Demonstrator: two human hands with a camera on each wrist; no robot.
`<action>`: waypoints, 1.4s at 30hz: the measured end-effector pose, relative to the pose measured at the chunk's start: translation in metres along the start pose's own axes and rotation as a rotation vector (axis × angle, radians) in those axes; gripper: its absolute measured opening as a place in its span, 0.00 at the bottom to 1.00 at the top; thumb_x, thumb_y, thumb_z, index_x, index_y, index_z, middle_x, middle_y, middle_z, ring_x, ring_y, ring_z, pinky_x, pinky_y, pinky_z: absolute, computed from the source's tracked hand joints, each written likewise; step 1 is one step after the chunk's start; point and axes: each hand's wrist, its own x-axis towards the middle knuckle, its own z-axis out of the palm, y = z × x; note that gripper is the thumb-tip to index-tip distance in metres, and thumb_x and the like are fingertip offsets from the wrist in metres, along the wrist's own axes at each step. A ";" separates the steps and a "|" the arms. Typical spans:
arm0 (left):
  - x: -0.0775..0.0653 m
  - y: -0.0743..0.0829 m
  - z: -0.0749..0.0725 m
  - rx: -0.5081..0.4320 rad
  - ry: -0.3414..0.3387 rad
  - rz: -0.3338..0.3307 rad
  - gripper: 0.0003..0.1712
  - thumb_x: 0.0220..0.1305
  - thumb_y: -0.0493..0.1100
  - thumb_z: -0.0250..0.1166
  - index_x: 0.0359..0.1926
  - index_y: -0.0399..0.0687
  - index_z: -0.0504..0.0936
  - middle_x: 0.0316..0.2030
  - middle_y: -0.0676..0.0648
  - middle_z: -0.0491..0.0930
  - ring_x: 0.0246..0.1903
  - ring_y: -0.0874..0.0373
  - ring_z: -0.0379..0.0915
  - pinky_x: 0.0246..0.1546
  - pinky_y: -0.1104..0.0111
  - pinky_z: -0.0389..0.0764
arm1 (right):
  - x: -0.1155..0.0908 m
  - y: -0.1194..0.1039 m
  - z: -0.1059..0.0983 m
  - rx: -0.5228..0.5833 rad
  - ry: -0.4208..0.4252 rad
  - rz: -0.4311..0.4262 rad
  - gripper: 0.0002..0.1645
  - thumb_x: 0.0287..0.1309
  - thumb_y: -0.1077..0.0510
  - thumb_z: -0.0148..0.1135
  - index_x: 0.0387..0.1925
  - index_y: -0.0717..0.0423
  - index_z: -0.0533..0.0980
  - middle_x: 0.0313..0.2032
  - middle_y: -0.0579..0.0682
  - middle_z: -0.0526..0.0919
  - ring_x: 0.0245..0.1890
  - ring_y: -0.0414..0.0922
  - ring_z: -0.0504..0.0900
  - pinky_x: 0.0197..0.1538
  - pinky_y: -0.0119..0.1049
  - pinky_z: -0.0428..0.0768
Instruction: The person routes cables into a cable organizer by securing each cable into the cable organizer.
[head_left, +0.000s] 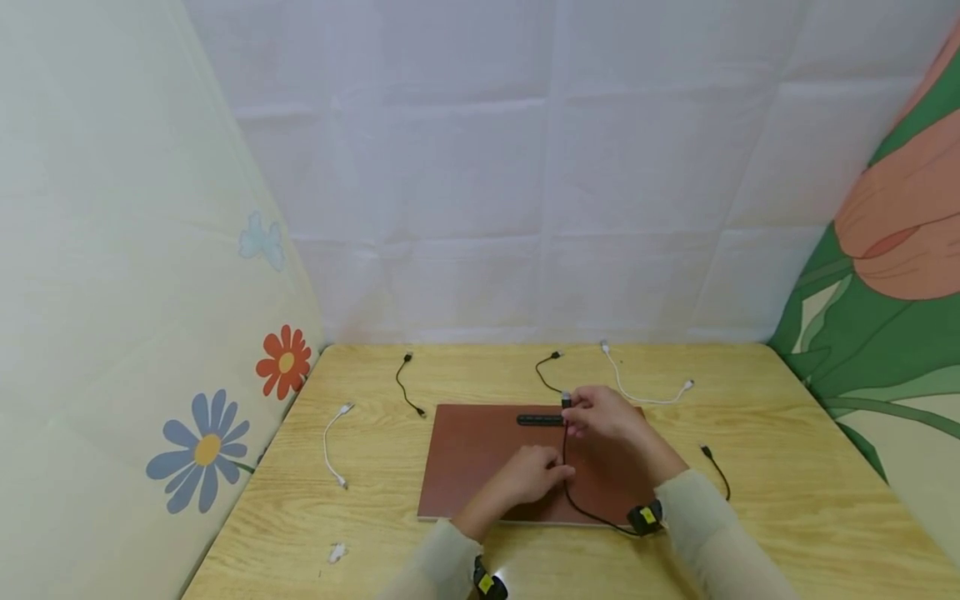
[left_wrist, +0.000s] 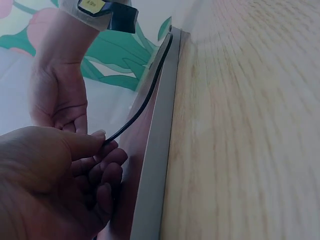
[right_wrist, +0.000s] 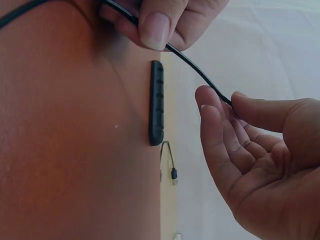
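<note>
My right hand (head_left: 603, 412) pinches a black USB cable (head_left: 566, 454) between thumb and fingers just below its plug (head_left: 566, 399), which points up. Lower on the same cable, my left hand (head_left: 528, 477) pinches it with thumb and fingertip, and the length between the hands is nearly straight. Beside the right fingertips, a black slotted cable holder (right_wrist: 157, 102) sits on a reddish-brown board (head_left: 472, 450). From the left fingers the cable (left_wrist: 145, 105) curves over the board's front edge toward the right wrist.
Short black cables (head_left: 402, 385) and white cables (head_left: 327, 442) lie around the board on the wooden table (head_left: 277, 517). Another white cable (head_left: 637, 398) lies at the back right. A small white piece (head_left: 337, 552) is at the front left. Fabric walls (head_left: 465, 167) surround the table's back and sides.
</note>
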 end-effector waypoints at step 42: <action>0.021 0.020 -0.001 0.496 -0.138 -0.048 0.21 0.76 0.52 0.56 0.25 0.50 0.80 0.31 0.47 0.84 0.31 0.56 0.80 0.37 0.66 0.80 | 0.038 0.032 0.012 -0.271 0.050 -0.059 0.06 0.67 0.63 0.63 0.33 0.59 0.74 0.29 0.50 0.81 0.27 0.42 0.80 0.33 0.36 0.76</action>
